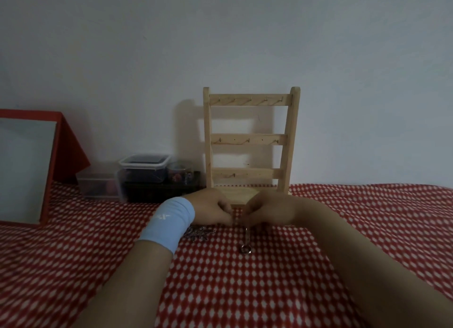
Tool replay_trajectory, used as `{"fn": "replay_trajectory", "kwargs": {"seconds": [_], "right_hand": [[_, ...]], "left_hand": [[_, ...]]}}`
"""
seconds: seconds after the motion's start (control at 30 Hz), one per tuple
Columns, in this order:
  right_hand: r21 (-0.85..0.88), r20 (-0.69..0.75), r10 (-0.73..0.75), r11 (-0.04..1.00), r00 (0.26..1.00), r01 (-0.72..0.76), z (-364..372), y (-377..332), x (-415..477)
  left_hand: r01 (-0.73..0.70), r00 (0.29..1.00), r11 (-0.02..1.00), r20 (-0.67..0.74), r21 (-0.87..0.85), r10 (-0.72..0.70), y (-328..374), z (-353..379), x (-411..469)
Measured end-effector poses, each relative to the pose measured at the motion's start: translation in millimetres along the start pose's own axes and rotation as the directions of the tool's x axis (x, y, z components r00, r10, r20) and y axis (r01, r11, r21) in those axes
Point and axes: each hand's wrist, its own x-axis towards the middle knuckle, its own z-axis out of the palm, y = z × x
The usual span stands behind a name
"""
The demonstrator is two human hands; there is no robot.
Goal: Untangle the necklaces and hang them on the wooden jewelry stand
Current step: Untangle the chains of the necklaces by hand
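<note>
The wooden jewelry stand [250,141] rises against the wall, its three rails of small hooks bare. Just in front of its base my left hand [212,208], with a light blue wristband, and my right hand [267,210] meet fingertip to fingertip. Both pinch a thin chain necklace [247,234] that hangs down to a ring-shaped pendant [245,249] lying on the cloth. A small heap of tangled silvery necklaces [197,233] lies under my left wrist, partly hidden by it.
A red and white patterned cloth [245,291] covers the table. Clear plastic boxes [144,170] and a dark tray stand left of the stand. A red-framed mirror [24,170] leans at the far left.
</note>
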Motion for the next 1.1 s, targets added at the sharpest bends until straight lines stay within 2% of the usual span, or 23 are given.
{"fn": "replay_trajectory", "kwargs": {"seconds": [0.07, 0.13, 0.17, 0.23, 0.3, 0.4, 0.47, 0.6, 0.7, 0.8, 0.93, 1.0, 1.1], "right_hand": [[0.254, -0.014, -0.052, 0.966, 0.999, 0.054, -3.5, 5.5, -0.8], [0.444, -0.029, -0.128, 0.887, 0.991, 0.128, -4.1, 9.2, -1.1], [0.512, -0.041, -0.164, 0.844, 0.986, 0.162, -3.7, 10.1, -1.6], [0.609, -0.062, -0.216, 0.766, 0.975, 0.208, -3.4, 9.9, -3.0], [0.667, -0.076, -0.238, 0.71, 0.968, 0.227, -3.1, 8.3, -3.3], [0.708, -0.128, -0.214, 0.664, 0.968, 0.241, -3.9, 7.4, -1.5], [0.7, -0.168, -0.21, 0.662, 0.963, 0.267, -4.2, 7.8, -0.7], [0.611, -0.238, -0.226, 0.721, 0.945, 0.326, -3.0, 5.5, -2.7], [0.547, -0.298, -0.232, 0.754, 0.926, 0.365, -2.8, 1.3, -5.7], [0.539, -0.355, -0.196, 0.756, 0.914, 0.372, -3.2, 1.2, -5.2], [0.541, -0.425, -0.153, 0.747, 0.892, 0.386, -1.4, 2.6, -1.7], [0.496, -0.476, -0.165, 0.761, 0.864, 0.418, -0.9, 2.6, -1.3], [0.428, -0.529, -0.168, 0.794, 0.832, 0.432, 0.2, 2.1, -0.6]], "left_hand": [[-0.023, 0.996, 0.993, -0.091, -0.12, 0.012, 0.0, -5.8, 0.7], [-0.051, 0.986, 0.946, -0.168, -0.32, -0.003, 0.5, -7.8, 2.2], [-0.064, 0.987, 0.879, -0.162, -0.473, -0.015, 1.8, -7.2, 3.2], [-0.057, 0.994, 0.665, -0.107, -0.745, -0.035, 5.3, -3.5, 4.7], [-0.052, 0.995, 0.535, -0.09, -0.843, -0.045, 7.8, -1.3, 3.5], [-0.07, 0.997, 0.462, -0.074, -0.884, 0.01, 9.2, -1.7, 0.2], [-0.073, 0.997, 0.493, -0.069, -0.867, 0.025, 6.6, -3.4, 0.2], [-0.108, 0.993, 0.758, -0.103, -0.643, 0.054, 4.1, -3.8, 0.7], [-0.138, 0.977, 0.851, -0.21, -0.506, 0.033, 6.7, -5.0, -0.9], [-0.155, 0.966, 0.85, -0.259, -0.504, 0.022, 5.4, -6.1, -0.2], [-0.155, 0.975, 0.758, -0.222, -0.634, 0.014, 6.2, -4.2, 1.0], [-0.168, 0.975, 0.721, -0.219, -0.672, 0.023, 8.5, -2.7, 1.6], [-0.18, 0.969, 0.724, -0.245, -0.666, 0.017, 8.9, -2.3, 1.5]]}}
